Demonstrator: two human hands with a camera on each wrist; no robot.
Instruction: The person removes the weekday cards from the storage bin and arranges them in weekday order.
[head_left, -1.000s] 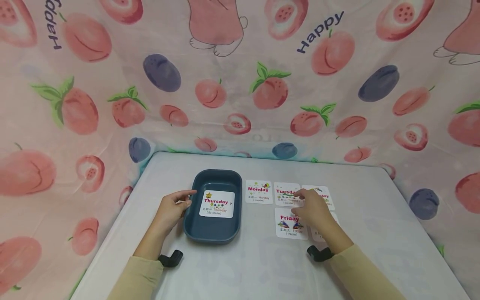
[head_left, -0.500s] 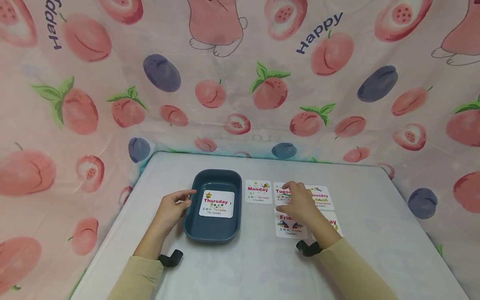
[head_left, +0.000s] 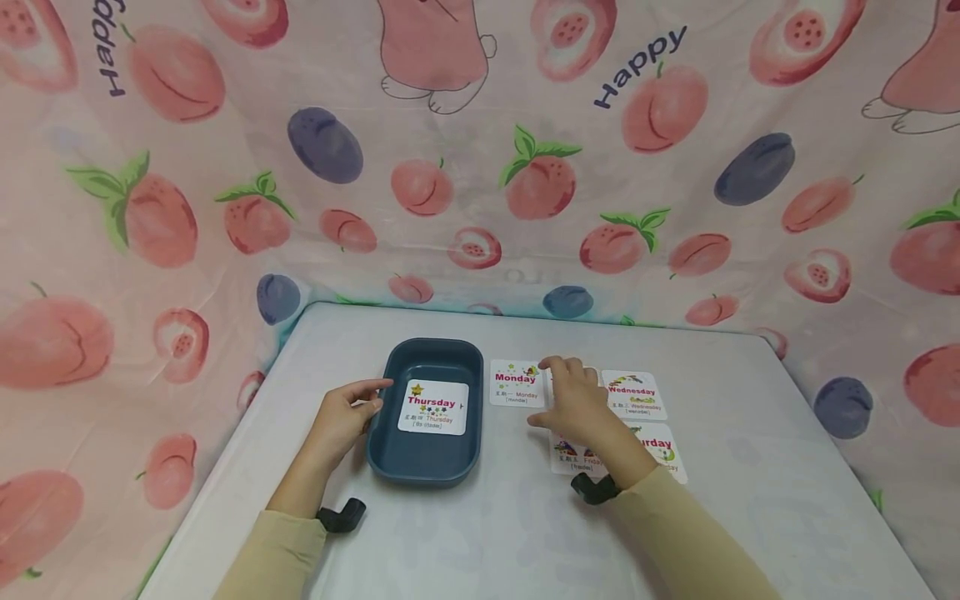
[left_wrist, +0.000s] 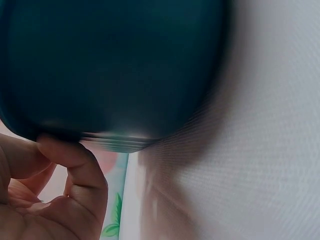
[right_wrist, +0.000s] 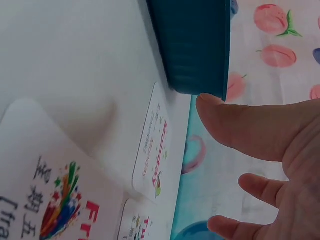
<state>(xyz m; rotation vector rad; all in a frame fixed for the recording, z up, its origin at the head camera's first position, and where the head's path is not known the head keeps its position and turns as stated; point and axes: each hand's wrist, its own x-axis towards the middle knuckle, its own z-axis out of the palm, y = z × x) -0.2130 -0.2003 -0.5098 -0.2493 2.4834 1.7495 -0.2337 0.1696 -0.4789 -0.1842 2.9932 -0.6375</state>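
A dark blue rectangular tray stands on the table, with a Thursday card lying inside. My left hand holds the tray's left rim with thumb and index finger; the left wrist view shows bent fingers right at the tray's edge. My right hand hovers over the cards, thumb and fingers spread apart, nothing between them. Beneath it, the Tuesday card is mostly covered and the Friday card partly. Left of the hand lies a Monday card; to its right are a Wednesday card and a partly hidden Saturday card.
A white cloth covers the table. Behind it hangs a pink curtain printed with peaches. Black devices are strapped at both wrists, one by the left sleeve.
My right hand has moved left from over the Saturday and Wednesday cards towards the Monday card, uncovering the Wednesday card. My left hand and the tray stay in place.
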